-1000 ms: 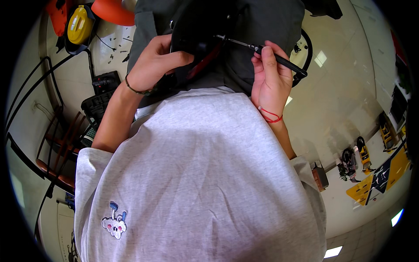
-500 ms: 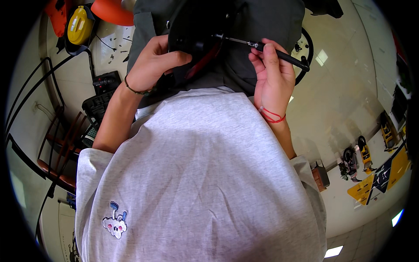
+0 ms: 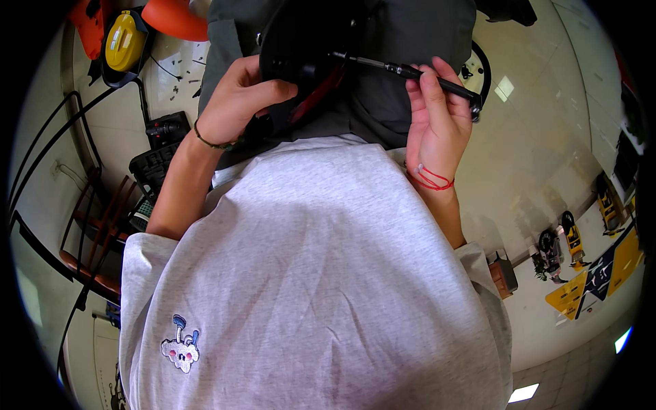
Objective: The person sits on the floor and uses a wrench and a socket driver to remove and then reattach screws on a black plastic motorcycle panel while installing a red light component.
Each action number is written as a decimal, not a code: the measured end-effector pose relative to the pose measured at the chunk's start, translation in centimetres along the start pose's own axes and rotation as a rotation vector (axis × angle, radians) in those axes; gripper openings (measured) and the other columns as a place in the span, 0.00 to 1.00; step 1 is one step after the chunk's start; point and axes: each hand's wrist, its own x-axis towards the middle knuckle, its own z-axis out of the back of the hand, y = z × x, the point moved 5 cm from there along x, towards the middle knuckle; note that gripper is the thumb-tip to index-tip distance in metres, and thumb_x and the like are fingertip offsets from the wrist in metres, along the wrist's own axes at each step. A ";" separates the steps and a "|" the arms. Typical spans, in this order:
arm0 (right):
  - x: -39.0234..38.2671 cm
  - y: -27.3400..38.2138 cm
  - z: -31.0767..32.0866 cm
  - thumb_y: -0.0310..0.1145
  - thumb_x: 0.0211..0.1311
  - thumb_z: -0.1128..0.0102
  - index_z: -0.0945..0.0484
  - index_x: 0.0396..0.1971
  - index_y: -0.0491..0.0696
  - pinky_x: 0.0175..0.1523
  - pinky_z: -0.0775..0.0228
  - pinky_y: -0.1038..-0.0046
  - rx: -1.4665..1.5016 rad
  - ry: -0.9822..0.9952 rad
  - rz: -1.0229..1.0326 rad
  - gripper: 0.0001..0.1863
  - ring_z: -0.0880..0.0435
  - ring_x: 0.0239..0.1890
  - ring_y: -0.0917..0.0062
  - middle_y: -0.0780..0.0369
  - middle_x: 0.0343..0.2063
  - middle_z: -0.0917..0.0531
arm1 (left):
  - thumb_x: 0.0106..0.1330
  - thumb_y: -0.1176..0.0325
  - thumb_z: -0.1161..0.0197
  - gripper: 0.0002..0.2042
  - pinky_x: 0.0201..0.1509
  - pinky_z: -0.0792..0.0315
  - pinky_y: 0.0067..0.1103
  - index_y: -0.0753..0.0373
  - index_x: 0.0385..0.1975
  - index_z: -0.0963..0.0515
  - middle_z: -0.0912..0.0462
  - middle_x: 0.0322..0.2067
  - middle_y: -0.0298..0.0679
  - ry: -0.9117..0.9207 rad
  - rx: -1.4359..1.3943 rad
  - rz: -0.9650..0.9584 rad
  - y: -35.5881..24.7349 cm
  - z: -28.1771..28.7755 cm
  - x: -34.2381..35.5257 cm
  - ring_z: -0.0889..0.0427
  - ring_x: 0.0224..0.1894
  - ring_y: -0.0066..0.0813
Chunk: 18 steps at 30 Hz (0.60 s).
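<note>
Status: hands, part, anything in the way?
Left hand holding black part. Right hand gripping black-handled tool, tip at the part. Nothing across its shaft.

At upper left we see a yellow rounded shell (image 3: 125, 42) beside an orange curved piece (image 3: 176, 19), dark bits (image 3: 179, 77) on the floor (image 3: 123, 113), then a black case (image 3: 154, 162) near a brown chair (image 3: 89, 270); at right, yellow-and-dark panels (image 3: 566, 296) and what may be a scooter (image 3: 572, 239).

Shiny metal screwdriver shaft (image 3: 369, 62), matt cloth trousers (image 3: 427, 37)
</note>
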 end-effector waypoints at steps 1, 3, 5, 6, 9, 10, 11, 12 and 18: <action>-0.1 0.2 0.0 0.22 0.61 0.45 0.30 0.49 0.39 0.51 0.28 0.73 0.007 0.019 0.025 0.16 0.21 0.47 0.70 0.57 0.40 0.20 | 0.52 0.69 0.38 0.04 0.21 0.46 0.14 0.59 0.20 0.26 0.32 0.16 0.23 -0.025 0.011 -0.030 0.1 0.0 0.0 0.38 0.17 0.10; -0.3 0.5 -0.3 0.22 0.62 0.45 0.30 0.49 0.39 0.51 0.28 0.73 0.037 0.058 0.058 0.16 0.21 0.47 0.70 0.57 0.40 0.20 | 0.54 0.68 0.40 0.04 0.20 0.47 0.13 0.61 0.22 0.24 0.32 0.15 0.23 -0.076 0.032 -0.091 0.4 -0.1 0.1 0.39 0.16 0.09; -0.4 0.9 -0.8 0.22 0.62 0.45 0.30 0.49 0.39 0.51 0.28 0.72 0.081 0.089 0.082 0.15 0.22 0.48 0.70 0.57 0.40 0.20 | 0.54 0.68 0.40 0.04 0.20 0.47 0.13 0.60 0.22 0.24 0.32 0.15 0.23 -0.055 0.031 -0.072 0.4 0.0 0.1 0.39 0.16 0.09; -0.5 0.7 -1.0 0.23 0.62 0.45 0.30 0.49 0.39 0.51 0.28 0.72 0.124 0.093 0.062 0.15 0.22 0.48 0.70 0.57 0.40 0.20 | 0.54 0.68 0.40 0.04 0.20 0.47 0.13 0.60 0.22 0.24 0.32 0.15 0.23 -0.044 0.030 -0.062 0.5 0.1 0.1 0.39 0.16 0.09; -0.4 0.0 -1.2 0.24 0.62 0.44 0.29 0.48 0.40 0.52 0.29 0.72 0.194 0.083 0.030 0.15 0.22 0.48 0.71 0.57 0.39 0.20 | 0.54 0.67 0.40 0.05 0.20 0.47 0.13 0.60 0.22 0.25 0.32 0.14 0.24 -0.011 0.049 -0.057 0.4 0.0 0.1 0.38 0.16 0.09; -0.4 -0.6 -0.8 0.25 0.62 0.44 0.29 0.48 0.40 0.52 0.29 0.72 0.177 0.057 0.037 0.14 0.22 0.48 0.71 0.57 0.39 0.20 | 0.54 0.67 0.40 0.05 0.20 0.47 0.13 0.60 0.22 0.25 0.32 0.14 0.24 -0.014 0.054 -0.052 0.3 0.0 0.1 0.38 0.16 0.09; -0.5 -0.8 -0.6 0.25 0.62 0.44 0.29 0.48 0.40 0.52 0.29 0.72 0.159 0.032 0.045 0.14 0.22 0.48 0.71 0.57 0.39 0.20 | 0.54 0.67 0.40 0.05 0.20 0.47 0.13 0.60 0.22 0.25 0.32 0.14 0.23 -0.017 0.059 -0.048 0.1 -0.1 0.0 0.38 0.16 0.09; -0.5 -0.8 -0.6 0.26 0.62 0.44 0.28 0.47 0.40 0.52 0.29 0.72 0.137 0.024 0.050 0.14 0.22 0.48 0.71 0.57 0.39 0.20 | 0.54 0.67 0.40 0.05 0.20 0.47 0.13 0.60 0.22 0.25 0.33 0.14 0.23 -0.019 0.065 -0.043 0.0 -0.2 0.0 0.39 0.16 0.09; -0.3 -0.7 -1.2 0.30 0.65 0.46 0.30 0.52 0.41 0.54 0.30 0.71 0.102 -0.029 0.034 0.17 0.22 0.48 0.72 0.59 0.40 0.20 | 0.54 0.67 0.40 0.05 0.20 0.47 0.13 0.60 0.22 0.25 0.32 0.14 0.23 -0.038 0.040 -0.044 0.3 -0.1 0.0 0.39 0.16 0.10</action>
